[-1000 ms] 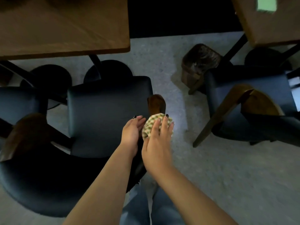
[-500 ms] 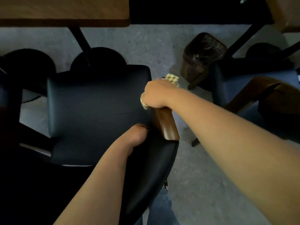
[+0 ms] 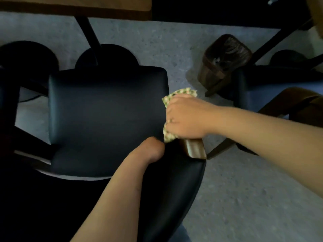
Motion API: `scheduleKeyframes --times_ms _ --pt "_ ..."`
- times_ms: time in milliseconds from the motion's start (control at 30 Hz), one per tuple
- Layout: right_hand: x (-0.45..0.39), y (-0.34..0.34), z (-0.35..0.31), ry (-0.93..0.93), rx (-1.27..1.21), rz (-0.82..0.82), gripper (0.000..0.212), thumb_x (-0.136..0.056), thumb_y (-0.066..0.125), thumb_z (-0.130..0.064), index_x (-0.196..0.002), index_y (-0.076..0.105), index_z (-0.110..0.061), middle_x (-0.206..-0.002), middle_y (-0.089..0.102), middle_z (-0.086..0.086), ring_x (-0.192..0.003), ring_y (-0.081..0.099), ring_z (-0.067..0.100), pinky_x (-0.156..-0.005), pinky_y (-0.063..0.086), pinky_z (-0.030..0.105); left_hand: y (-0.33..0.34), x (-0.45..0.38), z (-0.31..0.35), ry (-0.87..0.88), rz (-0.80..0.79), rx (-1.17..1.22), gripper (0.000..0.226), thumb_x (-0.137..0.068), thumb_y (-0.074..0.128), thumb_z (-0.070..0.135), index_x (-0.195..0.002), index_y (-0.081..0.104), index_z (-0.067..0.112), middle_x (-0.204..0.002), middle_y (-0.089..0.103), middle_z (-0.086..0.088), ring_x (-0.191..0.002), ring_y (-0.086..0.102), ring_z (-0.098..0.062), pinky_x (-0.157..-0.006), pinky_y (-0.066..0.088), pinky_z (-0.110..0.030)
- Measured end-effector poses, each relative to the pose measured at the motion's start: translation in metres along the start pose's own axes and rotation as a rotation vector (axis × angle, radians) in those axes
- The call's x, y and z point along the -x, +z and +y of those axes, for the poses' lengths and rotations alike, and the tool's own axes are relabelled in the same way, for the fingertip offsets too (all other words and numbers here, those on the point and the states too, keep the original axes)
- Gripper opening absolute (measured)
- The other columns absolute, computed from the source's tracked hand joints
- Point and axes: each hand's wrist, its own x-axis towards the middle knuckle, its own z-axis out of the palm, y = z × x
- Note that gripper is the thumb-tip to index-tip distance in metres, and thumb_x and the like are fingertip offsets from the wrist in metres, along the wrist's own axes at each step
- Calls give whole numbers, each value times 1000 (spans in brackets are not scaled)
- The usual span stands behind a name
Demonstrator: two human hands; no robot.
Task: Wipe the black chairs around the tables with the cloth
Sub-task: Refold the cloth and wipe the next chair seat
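Observation:
A black padded chair stands below me, its curved backrest nearest and its seat facing the table. My right hand grips a green-and-cream checked cloth bunched over the chair's wooden right armrest, at the seat's right edge. My left hand reaches down between the backrest and the seat; its fingers are tucked out of sight there.
A wooden table on a black leg with round bases stands beyond the chair. A brown bin with a dark liner sits on the grey floor to the right. A second black chair with wooden arms stands at far right.
My right hand carried the cloth from in front of me onto the armrest and has slid along it. My left hand dropped from the cloth to the gap behind the seat.

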Motion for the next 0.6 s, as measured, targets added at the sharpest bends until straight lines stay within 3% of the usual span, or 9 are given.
scheduleKeyframes --times_ms 100,200,267,367,433,533,600 --pt "-39 -3 27 196 -308 -11 38 -92 44 -26 -61 55 -6 -67 52 6 -77 52 29 -67 44 36 -1 1 2 -2 -35 -27 34 -98 36 5 -115 64 -2 -124 61 -17 -111 58 -29 -89 45 -32" --pt "-48 10 53 489 -851 200 34 -91 50 -22 -59 54 -10 -51 54 -2 -54 52 12 -48 36 26 4 -2 5 -31 -15 112 33 -97 37 4 -111 67 -1 -118 65 -16 -107 61 -29 -95 48 -36" --pt "-39 23 57 615 -1309 417 40 -92 45 -16 -52 48 -18 -37 47 -9 -44 49 6 -48 34 23 8 -2 9 -22 55 401 31 -99 42 20 -109 69 8 -110 68 -12 -101 64 -27 -96 49 -40" --pt "-14 40 37 622 -1862 752 64 -94 33 -7 -35 59 -15 -40 54 -11 -47 58 6 -49 42 16 13 -1 18 59 26 841 43 -93 44 50 -110 70 22 -103 74 -1 -98 69 -19 -99 48 -41" --pt "0 51 15 645 -1873 913 71 -95 32 -4 -35 64 -26 -44 58 -16 -45 57 -7 -44 41 7 15 -1 20 101 2 914 58 -80 44 64 -120 67 28 -112 72 4 -106 66 -15 -104 44 -40" --pt "10 68 1 798 -1799 1079 65 -95 34 2 -37 56 -20 -43 54 -15 -38 47 -12 -40 33 3 18 -4 17 150 2 867 75 -73 42 73 -132 58 31 -133 61 7 -126 53 -15 -113 34 -42" --pt "11 81 -1 903 -1724 998 47 -97 34 0 -62 57 -19 -62 59 -9 -50 52 -4 -41 29 3 18 -4 16 158 2 859 67 -77 41 72 -126 64 32 -125 66 6 -121 57 -16 -112 36 -43"
